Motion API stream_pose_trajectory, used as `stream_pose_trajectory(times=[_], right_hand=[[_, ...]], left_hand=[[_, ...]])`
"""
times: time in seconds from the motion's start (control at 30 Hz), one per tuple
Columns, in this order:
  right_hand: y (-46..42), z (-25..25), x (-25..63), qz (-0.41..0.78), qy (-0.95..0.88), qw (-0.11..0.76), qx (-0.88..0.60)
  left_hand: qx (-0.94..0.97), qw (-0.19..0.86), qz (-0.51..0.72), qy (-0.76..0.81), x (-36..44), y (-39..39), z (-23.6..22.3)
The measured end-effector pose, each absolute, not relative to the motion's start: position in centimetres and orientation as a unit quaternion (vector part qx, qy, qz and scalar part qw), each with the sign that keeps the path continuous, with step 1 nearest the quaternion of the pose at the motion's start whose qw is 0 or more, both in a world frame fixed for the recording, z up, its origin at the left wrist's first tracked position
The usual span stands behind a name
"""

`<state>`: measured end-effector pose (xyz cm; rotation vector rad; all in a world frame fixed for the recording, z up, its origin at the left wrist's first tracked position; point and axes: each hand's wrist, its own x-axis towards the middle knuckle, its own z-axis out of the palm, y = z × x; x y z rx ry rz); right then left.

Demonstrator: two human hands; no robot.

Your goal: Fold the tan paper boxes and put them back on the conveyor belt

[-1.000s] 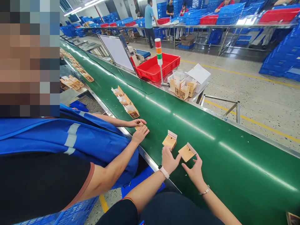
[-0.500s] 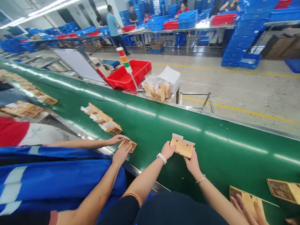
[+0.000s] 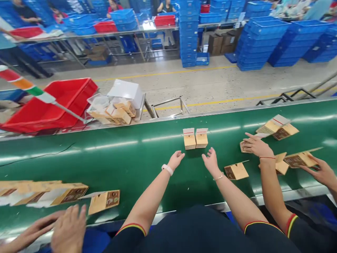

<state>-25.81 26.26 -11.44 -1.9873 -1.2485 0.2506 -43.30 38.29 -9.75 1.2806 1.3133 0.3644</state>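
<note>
Two small tan cartons (image 3: 195,139) with open white flaps stand side by side on the green conveyor belt (image 3: 131,158). My left hand (image 3: 176,160) hovers just below and left of them, fingers loosely apart, holding nothing. My right hand (image 3: 210,161) is just below and right of them, fingers apart and empty too. Neither hand touches the cartons. A white watch sits on my left wrist and a thin bracelet on my right.
A co-worker's hands (image 3: 254,145) at the right handle flat cartons (image 3: 236,171). Another person's hands (image 3: 68,228) at the lower left are near a carton (image 3: 104,201). Behind the belt are a red bin (image 3: 47,105), a tray of cartons (image 3: 116,109) and stacked blue crates (image 3: 258,42).
My hands have let go of the two cartons and pulled back toward me. The cartons now stand together on the belt. The view has swung to the right.
</note>
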Motion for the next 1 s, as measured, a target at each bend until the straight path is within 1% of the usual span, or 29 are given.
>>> stream_pose_trajectory(times=[0.1, 0.2, 0.3, 0.37, 0.43, 0.5, 0.53, 0.57, 0.6, 0.67, 0.73, 0.8, 0.83, 0.87, 0.9, 1.0], right_hand=[[22.4, -11.1, -27.2, 0.121, -0.475, 0.395, -0.777], [17.9, -11.0, -29.3, 0.141, -0.462, 0.404, -0.777], [13.7, -10.0, -30.8, 0.177, -0.464, 0.427, -0.756], [11.5, -8.2, -30.2, 0.177, -0.471, 0.46, -0.732], [10.0, -5.8, -27.8, 0.098, -0.443, 0.497, -0.739], [9.3, -3.7, -24.2, -0.031, -0.374, 0.509, -0.775], [9.3, -3.1, -22.4, -0.061, -0.353, 0.496, -0.791], [9.7, -2.9, -20.9, -0.054, -0.38, 0.467, -0.797], [10.3, -3.0, -19.6, -0.033, -0.428, 0.425, -0.797], [12.0, -4.3, -17.7, 0.007, -0.524, 0.323, -0.788], [13.8, -6.0, -16.1, 0.01, -0.561, 0.237, -0.793], [15.3, -7.4, -14.0, -0.005, -0.551, 0.19, -0.813], [15.7, -7.8, -12.9, -0.009, -0.547, 0.178, -0.818], [16.0, -8.1, -11.8, -0.01, -0.549, 0.17, -0.818], [16.1, -8.2, -10.8, -0.011, -0.557, 0.162, -0.815], [16.4, -8.3, -9.4, -0.02, -0.589, 0.126, -0.798]], left_hand=[[0.547, 0.602, 0.111, 0.572, -46.4, 35.9, -10.2], [0.535, 0.611, 0.102, 0.575, -48.0, 33.9, -10.8], [0.567, 0.62, 0.092, 0.534, -46.8, 31.8, -11.4], [0.607, 0.624, 0.083, 0.485, -44.8, 30.6, -11.4], [0.642, 0.606, 0.108, 0.458, -42.6, 30.5, -11.0], [0.665, 0.525, 0.199, 0.492, -40.7, 32.3, -9.9], [0.673, 0.46, 0.255, 0.52, -39.8, 33.9, -9.1], [0.684, 0.384, 0.302, 0.542, -39.0, 35.6, -8.1], [0.711, 0.318, 0.315, 0.543, -38.1, 37.5, -7.1], [0.799, 0.222, 0.255, 0.497, -36.1, 40.5, -5.2], [0.883, 0.161, 0.142, 0.418, -33.9, 41.9, -3.9], [0.923, 0.131, 0.059, 0.357, -32.1, 42.2, -3.6], [0.928, 0.127, 0.051, 0.347, -31.7, 42.1, -3.8], [0.925, 0.13, 0.072, 0.35, -31.5, 41.9, -4.2], [0.914, 0.138, 0.119, 0.364, -31.8, 41.8, -4.9], [0.827, 0.188, 0.31, 0.429, -34.1, 41.8, -7.4]])
